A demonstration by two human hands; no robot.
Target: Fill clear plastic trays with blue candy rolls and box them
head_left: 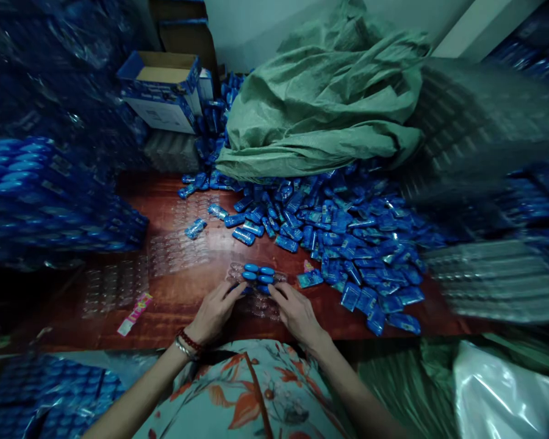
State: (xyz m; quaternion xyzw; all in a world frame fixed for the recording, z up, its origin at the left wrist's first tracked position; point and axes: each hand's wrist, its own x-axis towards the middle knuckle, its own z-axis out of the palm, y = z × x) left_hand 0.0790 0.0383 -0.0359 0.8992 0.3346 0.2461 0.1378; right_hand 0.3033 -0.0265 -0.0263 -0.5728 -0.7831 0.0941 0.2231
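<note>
Blue pieces (258, 273) are resting on clear moulded plastic (261, 308) at six o'clock on the worktop (178, 273). Left hand (213, 311) and right hand (298, 310) are curling inward from eight and four; whether either grip is pinching, I cannot tell. Pieces are looking light, smooth, slippery, their ends inviting hold.

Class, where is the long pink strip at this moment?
In the head view, the pink strip lies on the table, left of the left hand, at the near right corner of a clear moulded tray.
</note>
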